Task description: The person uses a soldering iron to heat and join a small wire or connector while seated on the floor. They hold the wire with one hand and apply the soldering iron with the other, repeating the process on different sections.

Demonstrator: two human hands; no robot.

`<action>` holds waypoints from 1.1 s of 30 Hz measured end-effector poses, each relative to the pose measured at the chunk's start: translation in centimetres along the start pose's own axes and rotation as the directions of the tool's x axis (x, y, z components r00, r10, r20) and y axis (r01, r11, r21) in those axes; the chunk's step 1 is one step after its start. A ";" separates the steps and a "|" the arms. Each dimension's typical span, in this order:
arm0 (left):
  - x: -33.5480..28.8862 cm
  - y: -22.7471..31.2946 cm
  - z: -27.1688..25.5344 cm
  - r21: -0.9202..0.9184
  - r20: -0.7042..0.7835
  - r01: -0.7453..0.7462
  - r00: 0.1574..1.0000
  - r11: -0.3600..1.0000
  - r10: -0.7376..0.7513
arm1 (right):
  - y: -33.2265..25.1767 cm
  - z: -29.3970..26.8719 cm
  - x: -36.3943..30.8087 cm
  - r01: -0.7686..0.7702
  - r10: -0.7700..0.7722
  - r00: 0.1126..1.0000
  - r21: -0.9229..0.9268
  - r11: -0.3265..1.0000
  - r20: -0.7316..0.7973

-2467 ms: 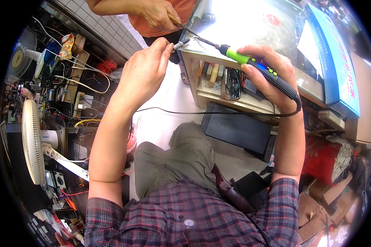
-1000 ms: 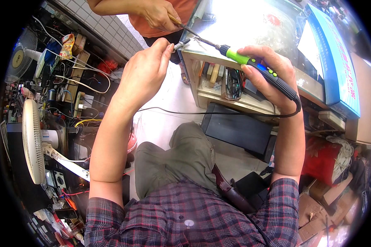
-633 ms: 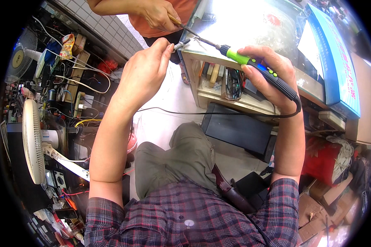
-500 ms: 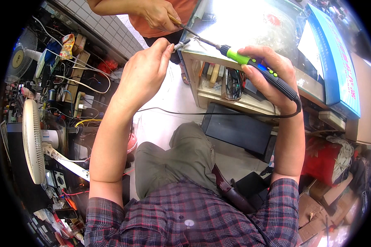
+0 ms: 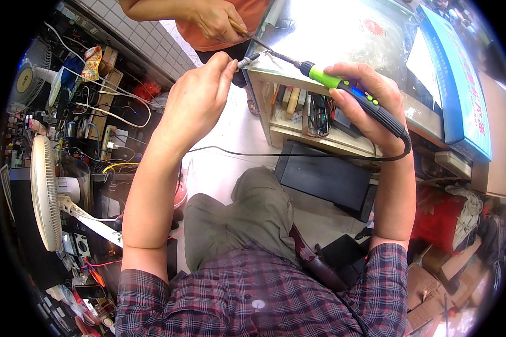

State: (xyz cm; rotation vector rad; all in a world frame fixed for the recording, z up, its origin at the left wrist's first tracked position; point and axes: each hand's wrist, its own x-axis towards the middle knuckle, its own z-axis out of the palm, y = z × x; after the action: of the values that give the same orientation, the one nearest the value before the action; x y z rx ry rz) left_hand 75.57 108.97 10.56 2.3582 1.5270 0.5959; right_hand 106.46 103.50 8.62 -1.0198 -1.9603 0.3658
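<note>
My right hand (image 5: 379, 92) grips a soldering iron (image 5: 322, 76) with a green and black handle. Its metal shaft points left over the corner of a glass-topped counter (image 5: 326, 33). Pinched in my left hand (image 5: 197, 98) is a grey cable end (image 5: 244, 63) with a dark tip, held just off that corner. A co-worker's hand (image 5: 216, 22) reaches in from the top with a thin, wooden-handled metal tool (image 5: 257, 39). The tool's tip, the iron's tip and the cable end come close together; whether they touch is too small to tell.
The iron's black cord (image 5: 264, 152) hangs across my front. A blue box (image 5: 455, 84) stands on the counter's right side, above shelves with small items. To the left are a white fan (image 5: 44, 194) and a cluttered bench with loose wires. A dark panel (image 5: 323, 174) sits below the counter.
</note>
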 end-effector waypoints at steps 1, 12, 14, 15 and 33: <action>0.0 0.0 0.0 0.002 -0.001 -0.001 1.000 1.000 0.001 | 0.0 0.0 0.0 -0.002 0.002 1.000 -0.002 1.000 0.001; -0.1 0.3 -0.2 -0.012 0.003 0.010 1.000 1.000 -0.010 | -0.1 -0.1 0.0 0.004 -0.004 1.000 0.001 1.000 -0.007; 0.0 -0.3 0.1 0.006 -0.043 -0.059 0.997 0.998 0.059 | -0.2 -0.2 0.1 0.002 -0.002 1.000 0.001 1.000 -0.007; 0.0 -0.5 0.2 0.016 -0.066 -0.092 0.993 0.996 0.093 | -0.4 -0.2 0.1 -0.004 0.004 1.000 0.003 1.000 -0.006; 0.3 0.2 0.4 -0.004 -0.009 -0.009 1.000 1.000 0.009 | 0.7 -0.4 -0.3 -0.035 0.041 0.998 0.094 0.995 -0.056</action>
State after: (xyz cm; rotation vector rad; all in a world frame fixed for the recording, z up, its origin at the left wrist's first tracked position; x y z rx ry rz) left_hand 76.04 109.13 10.41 2.3636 1.5177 0.6122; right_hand 107.28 103.60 8.27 -0.9980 -1.8565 0.4402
